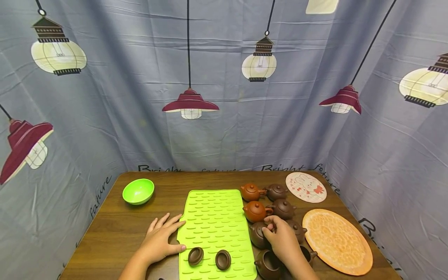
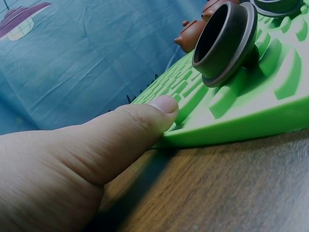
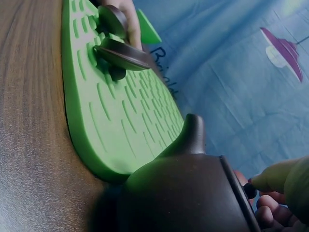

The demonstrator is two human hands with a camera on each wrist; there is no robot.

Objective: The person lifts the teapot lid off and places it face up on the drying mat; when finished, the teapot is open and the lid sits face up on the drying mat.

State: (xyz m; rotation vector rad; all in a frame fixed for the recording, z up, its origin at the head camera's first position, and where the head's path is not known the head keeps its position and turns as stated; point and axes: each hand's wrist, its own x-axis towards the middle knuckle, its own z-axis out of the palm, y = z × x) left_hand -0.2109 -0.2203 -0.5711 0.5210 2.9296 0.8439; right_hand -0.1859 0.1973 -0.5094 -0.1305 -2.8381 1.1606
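My left hand (image 1: 159, 241) lies with spread fingers at the left edge of the light green mat (image 1: 217, 217), its thumb touching the rim. Two dark brown teapot lids, a left one (image 1: 195, 256) and a right one (image 1: 223, 259), rest knob-down on the mat's near part. At the mat's right side my right hand (image 1: 281, 237) pinches the lid knob (image 3: 249, 190) of a dark brown teapot (image 1: 258, 235), thumb against fingers. Nearer me stands a lidless brown teapot (image 1: 267, 264); another open one (image 1: 308, 254) is partly hidden by my forearm.
Two orange teapots, one far (image 1: 251, 191) and one nearer (image 1: 257, 212), stand beside several brown ones (image 1: 283, 209). A green bowl (image 1: 138, 191) sits at the back left. On the right lie a round orange mat (image 1: 337, 241) and a rabbit-print mat (image 1: 306, 187).
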